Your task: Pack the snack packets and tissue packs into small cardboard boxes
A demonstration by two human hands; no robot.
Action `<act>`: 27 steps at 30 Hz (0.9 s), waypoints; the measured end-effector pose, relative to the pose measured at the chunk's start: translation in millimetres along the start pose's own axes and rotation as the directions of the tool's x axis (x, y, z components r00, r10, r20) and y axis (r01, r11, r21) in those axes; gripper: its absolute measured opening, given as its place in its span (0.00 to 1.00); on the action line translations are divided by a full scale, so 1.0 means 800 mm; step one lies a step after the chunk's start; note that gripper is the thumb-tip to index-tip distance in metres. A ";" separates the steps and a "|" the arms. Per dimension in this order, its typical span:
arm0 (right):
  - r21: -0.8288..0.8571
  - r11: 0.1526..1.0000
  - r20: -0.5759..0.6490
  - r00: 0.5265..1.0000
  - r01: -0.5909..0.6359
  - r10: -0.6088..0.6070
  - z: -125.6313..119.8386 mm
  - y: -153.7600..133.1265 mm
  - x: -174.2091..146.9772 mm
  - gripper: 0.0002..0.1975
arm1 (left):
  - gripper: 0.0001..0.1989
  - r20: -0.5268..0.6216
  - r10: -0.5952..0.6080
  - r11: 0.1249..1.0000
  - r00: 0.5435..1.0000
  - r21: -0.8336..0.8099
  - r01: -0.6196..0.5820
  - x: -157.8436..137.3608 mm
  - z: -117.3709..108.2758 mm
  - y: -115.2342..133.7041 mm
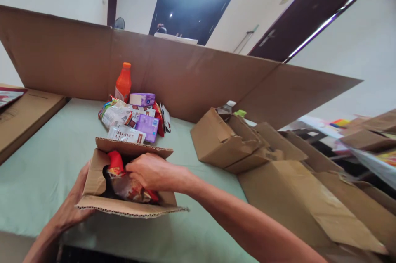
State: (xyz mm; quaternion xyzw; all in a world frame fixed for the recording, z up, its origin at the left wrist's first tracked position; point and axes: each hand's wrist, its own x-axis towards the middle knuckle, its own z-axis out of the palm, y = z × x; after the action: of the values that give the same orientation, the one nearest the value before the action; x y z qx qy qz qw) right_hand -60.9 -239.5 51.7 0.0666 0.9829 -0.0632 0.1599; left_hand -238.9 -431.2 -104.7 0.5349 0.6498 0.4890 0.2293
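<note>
Nearest the camera, a small open cardboard box (102, 180) is steadied on the table (46, 164) by the left hand (72, 205), which is pressed flat against its left wall; its fingers are hidden behind the cardboard, so their state cannot be told. Inside the box a red and silver snack packet (128, 186) is seen, with the right hand (153, 171) reached in over the rim and its fingers (136, 169) curled down and closed on the top of the packet. The packet lies in the middle of the box, directly under those fingers and touching them.

Just behind the box a heap of groceries is piled: a white packet (126, 134) against the rear flap, a purple packet (147, 126) beside it, further wrapped packets, and an orange bottle (123, 82) standing upright at the back. To the right, well apart from the hands, several empty, crumpled cartons (222, 141) are stacked, with a clear bottle top (227, 107) showing behind them. A flat carton (21, 118) is laid at the left edge.

A pale green cloth is spread over the table, and a long sheet of cardboard (185, 77) is stood on edge along its far side. White walls, a dark doorway (192, 11) and a lit ceiling panel are seen beyond.
</note>
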 end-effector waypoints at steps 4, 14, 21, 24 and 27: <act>0.124 0.990 -0.071 0.995 -0.067 0.076 0.017 0.002 -0.008 0.11 | 0.65 0.120 -0.003 0.995 0.993 -0.099 0.015 0.041 -0.017 0.007; -0.034 0.983 -0.134 0.975 -0.182 0.176 0.017 -0.009 -0.024 0.07 | 0.64 0.181 0.006 0.982 0.984 -0.188 0.029 0.049 -0.011 0.007; -0.109 0.943 0.118 0.946 0.315 -0.302 0.012 0.007 0.004 0.09 | 0.70 0.223 -0.013 0.983 0.975 -0.175 0.053 0.043 -0.019 0.003; -0.156 0.897 -0.035 0.905 0.414 -0.423 0.025 0.012 0.003 0.07 | 0.68 0.239 -0.033 0.987 0.971 -0.148 0.070 0.038 -0.023 0.003; -0.172 0.867 -0.065 0.873 0.468 -0.484 0.038 0.010 0.003 0.08 | 0.68 0.269 -0.044 0.990 0.962 -0.117 0.078 0.033 -0.025 0.006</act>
State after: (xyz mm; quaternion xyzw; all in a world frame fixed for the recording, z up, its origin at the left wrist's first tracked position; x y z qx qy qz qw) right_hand -52.2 -235.5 21.4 -0.1869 0.9778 -0.0227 0.0916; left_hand -261.7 -415.2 -85.9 0.5596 0.5970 0.4459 0.3628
